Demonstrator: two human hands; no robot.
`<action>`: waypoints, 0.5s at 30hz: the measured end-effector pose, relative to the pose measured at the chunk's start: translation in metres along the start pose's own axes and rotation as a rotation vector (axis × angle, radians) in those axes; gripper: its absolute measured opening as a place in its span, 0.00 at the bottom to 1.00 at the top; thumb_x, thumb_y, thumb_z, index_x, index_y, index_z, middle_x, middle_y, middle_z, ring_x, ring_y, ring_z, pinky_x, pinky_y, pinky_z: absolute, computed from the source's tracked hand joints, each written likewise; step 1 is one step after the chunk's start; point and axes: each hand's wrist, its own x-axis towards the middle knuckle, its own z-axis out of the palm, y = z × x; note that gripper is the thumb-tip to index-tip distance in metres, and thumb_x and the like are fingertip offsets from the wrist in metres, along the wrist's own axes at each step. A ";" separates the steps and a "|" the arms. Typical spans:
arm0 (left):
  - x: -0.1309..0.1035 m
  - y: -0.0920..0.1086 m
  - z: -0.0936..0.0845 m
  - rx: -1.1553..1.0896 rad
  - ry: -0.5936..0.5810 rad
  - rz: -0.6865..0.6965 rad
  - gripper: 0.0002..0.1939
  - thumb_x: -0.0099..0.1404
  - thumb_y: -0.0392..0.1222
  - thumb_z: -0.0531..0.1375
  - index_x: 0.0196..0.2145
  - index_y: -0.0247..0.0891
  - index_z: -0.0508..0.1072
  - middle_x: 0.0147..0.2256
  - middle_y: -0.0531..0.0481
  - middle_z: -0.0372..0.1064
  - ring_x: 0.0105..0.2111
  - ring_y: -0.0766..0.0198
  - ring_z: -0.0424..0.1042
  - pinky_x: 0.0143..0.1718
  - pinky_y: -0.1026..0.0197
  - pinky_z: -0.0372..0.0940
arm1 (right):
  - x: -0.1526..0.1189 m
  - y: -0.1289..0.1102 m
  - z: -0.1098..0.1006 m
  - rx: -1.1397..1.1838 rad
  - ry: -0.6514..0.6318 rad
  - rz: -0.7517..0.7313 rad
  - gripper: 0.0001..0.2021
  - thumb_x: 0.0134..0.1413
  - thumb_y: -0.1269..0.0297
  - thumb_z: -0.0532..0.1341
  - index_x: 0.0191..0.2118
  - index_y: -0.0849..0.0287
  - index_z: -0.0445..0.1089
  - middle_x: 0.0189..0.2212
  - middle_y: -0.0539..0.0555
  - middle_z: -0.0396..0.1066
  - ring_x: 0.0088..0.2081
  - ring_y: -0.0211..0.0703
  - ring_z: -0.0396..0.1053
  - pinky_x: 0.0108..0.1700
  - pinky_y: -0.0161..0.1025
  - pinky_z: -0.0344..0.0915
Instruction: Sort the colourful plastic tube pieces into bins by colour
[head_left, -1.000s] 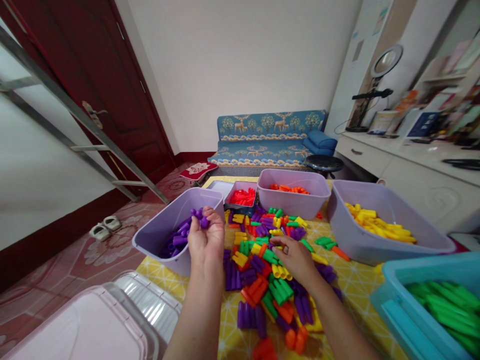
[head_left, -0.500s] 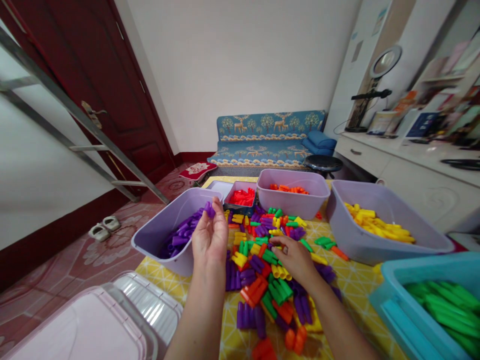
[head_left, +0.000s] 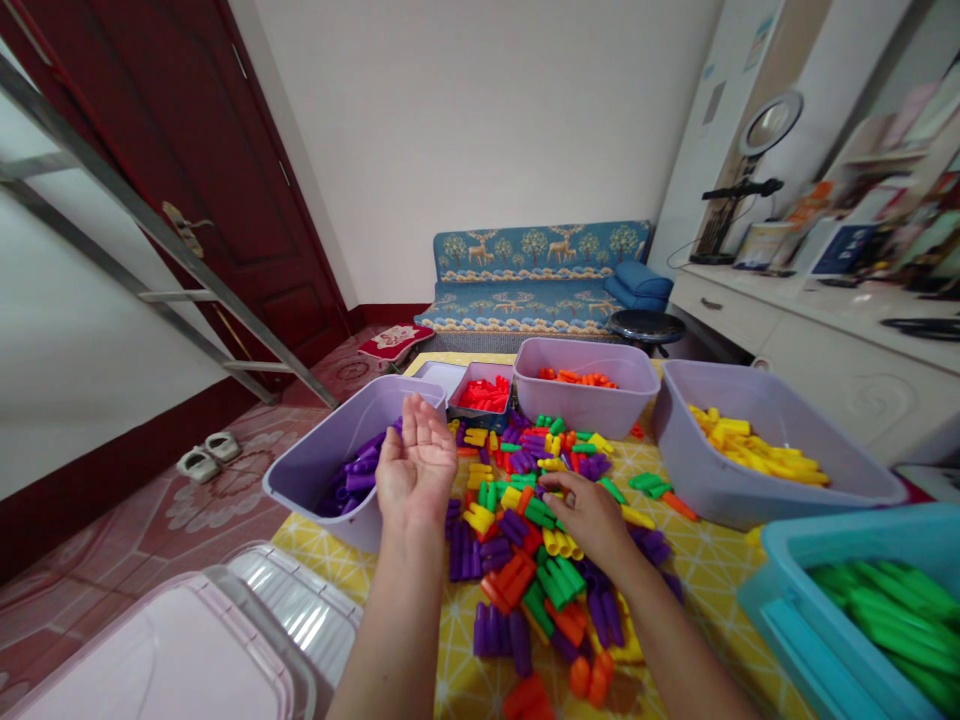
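Palm up and with nothing in it, my left hand (head_left: 417, 462) is open beside the right rim of a lilac bin (head_left: 300, 490) that holds purple plastic pieces (head_left: 358, 478). My right hand (head_left: 589, 512) reaches down over a mixed pile of purple, green, orange and yellow pieces (head_left: 510, 580) on the yellow cloth. Its fingers are bent near small pieces at the middle of the pile; whether they grip one is hidden.
Behind the pile are a small box of red pieces (head_left: 484, 394) and a lilac bin of orange pieces (head_left: 585, 400). To the right stand bins with yellow (head_left: 780, 500) and green pieces (head_left: 787, 600). Clear lids (head_left: 172, 650) lie at lower left.
The purple piece held in my left hand is gone from it, and the fingers have spread open. My right hand has hardly moved.
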 end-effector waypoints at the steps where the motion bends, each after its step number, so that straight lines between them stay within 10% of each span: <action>1: 0.001 -0.005 -0.003 0.059 -0.013 -0.026 0.20 0.72 0.41 0.41 0.48 0.35 0.69 0.34 0.46 0.76 0.35 0.68 0.76 0.36 0.67 0.70 | 0.000 0.001 0.001 0.023 0.007 0.000 0.13 0.51 0.62 0.57 0.40 0.55 0.75 0.30 0.51 0.75 0.29 0.42 0.70 0.34 0.37 0.63; 8: 0.026 -0.061 -0.068 1.207 -0.285 0.030 0.18 0.59 0.43 0.60 0.47 0.38 0.74 0.49 0.42 0.71 0.52 0.55 0.68 0.54 0.53 0.61 | 0.002 0.007 -0.001 -0.081 0.281 -0.091 0.14 0.53 0.65 0.56 0.44 0.56 0.73 0.45 0.57 0.72 0.47 0.49 0.67 0.51 0.46 0.63; 15: 0.023 -0.083 -0.112 2.031 -0.675 0.355 0.28 0.52 0.28 0.57 0.51 0.41 0.72 0.55 0.43 0.65 0.56 0.50 0.62 0.59 0.48 0.56 | 0.002 0.016 0.007 -0.209 0.092 -0.165 0.14 0.55 0.60 0.57 0.45 0.54 0.74 0.55 0.56 0.65 0.58 0.54 0.58 0.58 0.55 0.54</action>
